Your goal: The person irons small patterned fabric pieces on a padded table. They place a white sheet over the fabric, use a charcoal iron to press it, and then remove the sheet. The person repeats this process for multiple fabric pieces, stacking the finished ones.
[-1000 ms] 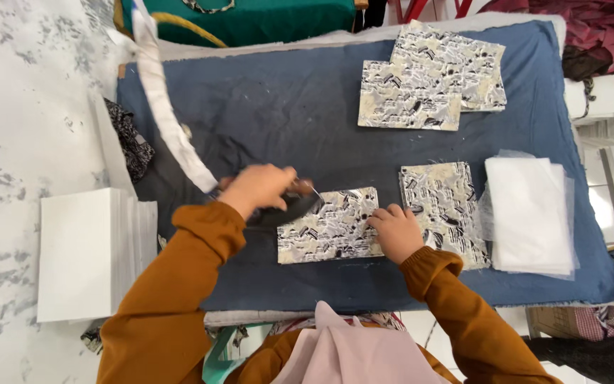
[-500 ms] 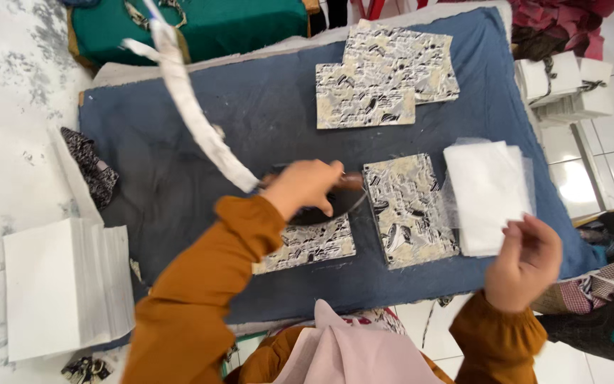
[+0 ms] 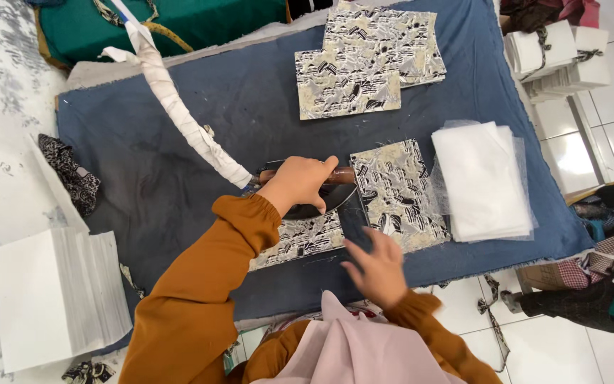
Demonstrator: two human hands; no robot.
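Left hand (image 3: 301, 181) clamped on iron (image 3: 318, 195) over patterned piece (image 3: 300, 238); right hand (image 3: 376, 267) open, fingers spread, near counter (image 3: 143, 163) edge. Bare blue cloth left of iron; stacks right and far.

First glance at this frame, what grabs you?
The left hand gripping an iron at the centre of the blue cloth-covered table, pressing a patterned fabric piece. Its cloth-wrapped cord sweeps up to the top left. The right hand hovers open just below.
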